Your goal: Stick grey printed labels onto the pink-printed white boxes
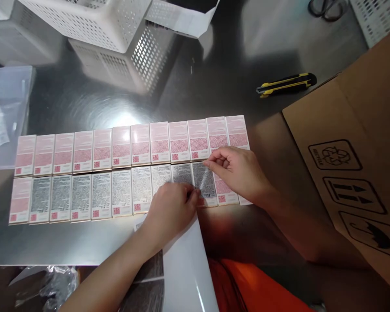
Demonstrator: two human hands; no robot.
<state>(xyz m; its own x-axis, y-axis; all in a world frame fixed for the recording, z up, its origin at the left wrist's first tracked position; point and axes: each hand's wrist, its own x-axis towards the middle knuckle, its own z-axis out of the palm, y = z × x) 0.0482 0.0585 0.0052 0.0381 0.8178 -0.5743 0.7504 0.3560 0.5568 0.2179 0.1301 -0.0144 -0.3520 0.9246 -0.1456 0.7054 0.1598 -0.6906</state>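
- Pressing down with my left hand point(170, 208), I am resting its fingertips on the lower edge of a grey printed label point(204, 180) that is lying on one of the small pink boxes in the near row point(81, 197).
- I am pinching the label's upper corner with my right hand point(238, 171), its grip narrow, thumb and forefinger closed on that corner.
- My left grip is loosely curled, fingers bent onto the label; I cannot tell whether it is pinching anything.
- The label is sitting toward the right end of the near row, just beside other boxes that are already wearing grey labels to its left.
- Two boxes to the right of it, and one at the far left end of the row, are showing bare pink faces.
- The far row point(131, 145) is lying just behind, touching the near row, all its boxes pink with small red codes.
- Both rows are lying flat on the shiny metal table point(84, 104).
- A white backing sheet point(185, 268) is hanging over the near table edge, under my left wrist.
- A yellow and black utility knife point(286, 83) is lying well apart, behind my right hand.
- A brown cardboard carton point(354, 143) is filling the right side.
- White perforated baskets point(117, 39) are standing at the back left, and a clear plastic bag point(4, 108) is lying at the left edge.
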